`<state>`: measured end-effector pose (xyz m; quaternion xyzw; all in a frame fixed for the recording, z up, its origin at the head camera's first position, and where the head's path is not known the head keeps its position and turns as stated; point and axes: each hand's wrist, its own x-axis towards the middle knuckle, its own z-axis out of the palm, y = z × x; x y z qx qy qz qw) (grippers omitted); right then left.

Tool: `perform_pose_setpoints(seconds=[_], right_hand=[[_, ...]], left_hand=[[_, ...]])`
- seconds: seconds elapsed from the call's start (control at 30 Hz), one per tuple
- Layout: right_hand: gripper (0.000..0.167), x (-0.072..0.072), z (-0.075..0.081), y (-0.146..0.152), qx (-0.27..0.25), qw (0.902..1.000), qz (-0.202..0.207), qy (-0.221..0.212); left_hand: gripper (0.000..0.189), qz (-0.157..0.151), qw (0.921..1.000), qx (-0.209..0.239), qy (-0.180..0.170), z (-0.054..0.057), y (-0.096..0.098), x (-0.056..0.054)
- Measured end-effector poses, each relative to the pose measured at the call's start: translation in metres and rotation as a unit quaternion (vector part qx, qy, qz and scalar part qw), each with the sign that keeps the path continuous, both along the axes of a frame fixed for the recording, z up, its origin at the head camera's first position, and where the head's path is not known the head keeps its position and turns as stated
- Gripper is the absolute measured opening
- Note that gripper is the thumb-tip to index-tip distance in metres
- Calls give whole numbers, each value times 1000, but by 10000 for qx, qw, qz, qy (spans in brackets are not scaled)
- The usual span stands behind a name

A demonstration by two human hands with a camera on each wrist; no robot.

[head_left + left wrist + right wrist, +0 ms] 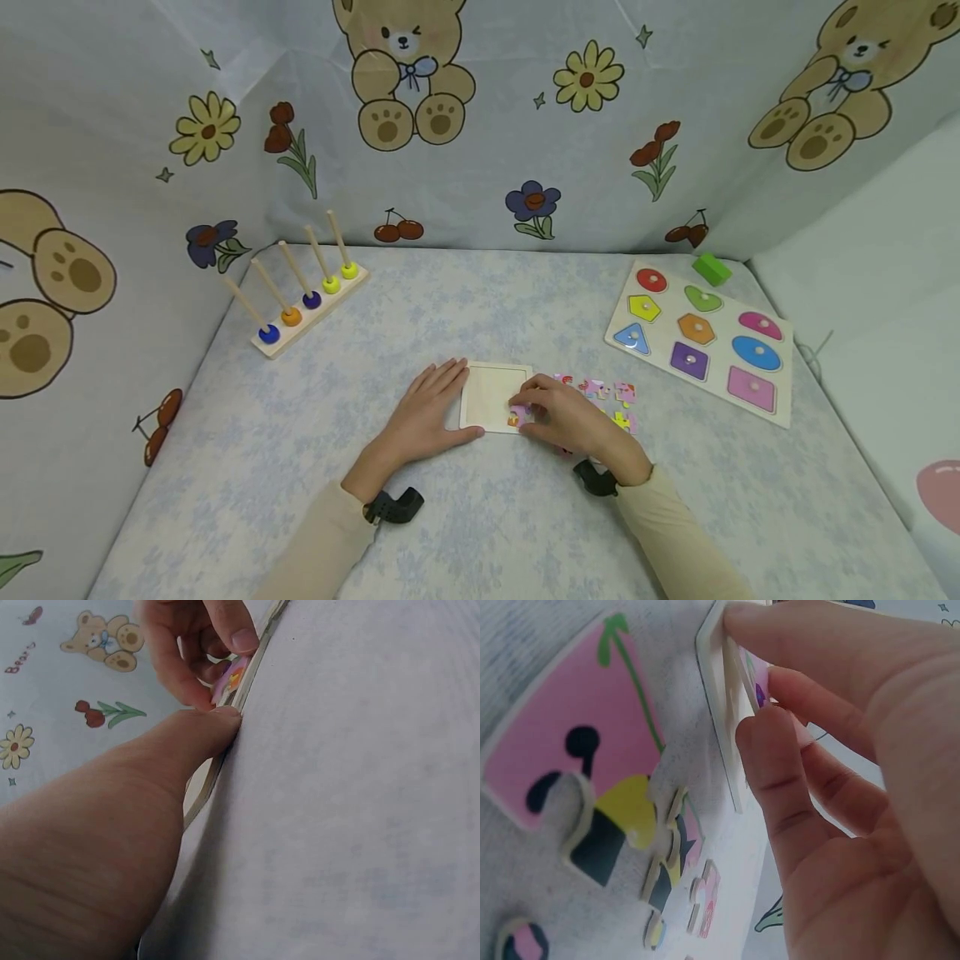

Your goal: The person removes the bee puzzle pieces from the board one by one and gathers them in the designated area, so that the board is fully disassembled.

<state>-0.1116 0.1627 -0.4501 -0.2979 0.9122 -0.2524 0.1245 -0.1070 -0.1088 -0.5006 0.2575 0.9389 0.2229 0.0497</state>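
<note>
A shallow wooden puzzle tray (489, 387) lies at the middle of the table. My left hand (429, 412) rests along its left side, fingers straight, the thumb against the near edge. At the tray's lower right corner my right hand (568, 414) pinches a pink jigsaw piece (516, 417) between thumb and fingers. That piece is tilted in the right wrist view, over the tray's edge; the fingers cover part of it. Several loose jigsaw pieces (624, 393) lie just right of the tray, partly hidden by my right hand. One pink, yellow and black loose piece (577, 742) shows close up.
A wooden peg stand (311, 315) with coloured beads stands at the back left. On the right lies a shape board (708, 337) with knobbed pieces, and a green block (711, 269) sits behind it. Patterned cloth walls bound the table at the back and sides.
</note>
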Motion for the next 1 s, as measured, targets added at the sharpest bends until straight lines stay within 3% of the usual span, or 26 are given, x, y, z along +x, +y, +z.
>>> perform_pose_setpoints(seconds=[0.43, 0.7, 1.0], right_hand=[[32, 8, 3, 12, -80, 9995, -120, 267], [37, 18, 7, 37, -246, 9984, -379, 350], [30, 30, 7, 64, -289, 9951, -547, 772]], left_hand=[[103, -24, 10000, -34, -1, -2, 0, -1], [103, -10, 10000, 19, -5, -3, 0, -1], [103, -28, 10000, 93, -15, -3, -1, -1]])
